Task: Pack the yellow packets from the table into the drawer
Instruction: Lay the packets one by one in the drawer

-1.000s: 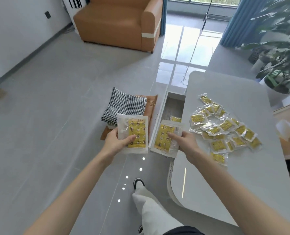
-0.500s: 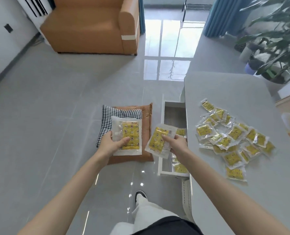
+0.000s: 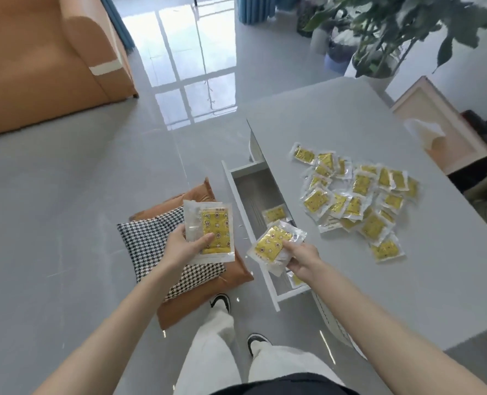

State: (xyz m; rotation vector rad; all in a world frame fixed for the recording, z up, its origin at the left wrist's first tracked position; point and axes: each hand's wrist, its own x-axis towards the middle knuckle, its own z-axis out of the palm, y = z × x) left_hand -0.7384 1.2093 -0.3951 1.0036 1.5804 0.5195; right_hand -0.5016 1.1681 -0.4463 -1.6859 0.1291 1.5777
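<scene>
While the pile [image 3: 359,195] lies on the table [image 3: 407,280], well right of our fingers, the drawer [image 3: 235,195] shows only a few packets [image 3: 275,214]: we judge packing barely begun. Left hand [image 3: 185,246] pinches left packet [image 3: 214,232], thumb on top; right hand [image 3: 302,260] pinches right packet [image 3: 273,246] above the drawer. Flat yellow rectangles, crinkly clear film.
</scene>
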